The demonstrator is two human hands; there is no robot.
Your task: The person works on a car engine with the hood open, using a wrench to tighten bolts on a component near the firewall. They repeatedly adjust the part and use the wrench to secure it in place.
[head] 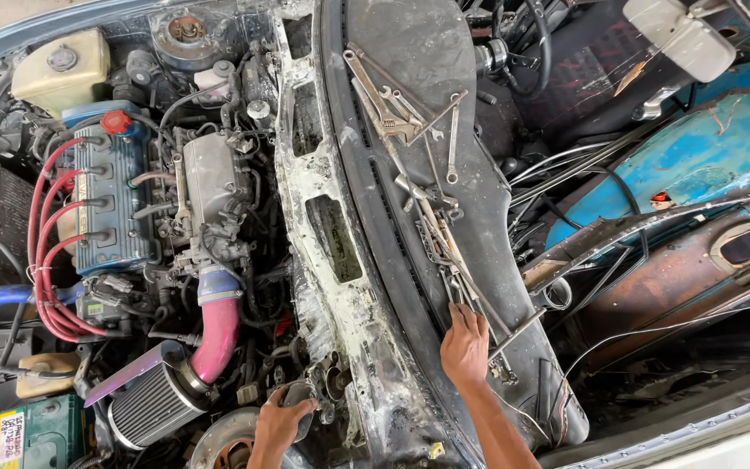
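Note:
My left hand (278,426) is low in the engine bay, fingers curled on a grey metal part (310,401) beside the bare, scraped firewall panel (327,226). My right hand (465,345) rests on the black dashboard top (488,226), fingertips touching a bundle of wrenches (455,282) that lies there. More wrenches and spanners (397,108) are spread higher up the dashboard. Whether the right hand's fingers close around a tool cannot be told.
The engine with a blue valve cover (110,204) and red ignition leads (45,260) fills the left. A pink intake hose (217,334) runs to a cone air filter (151,404). A green battery (45,434) sits bottom left. Loose wires and blue, rusty body panels (705,165) lie to the right.

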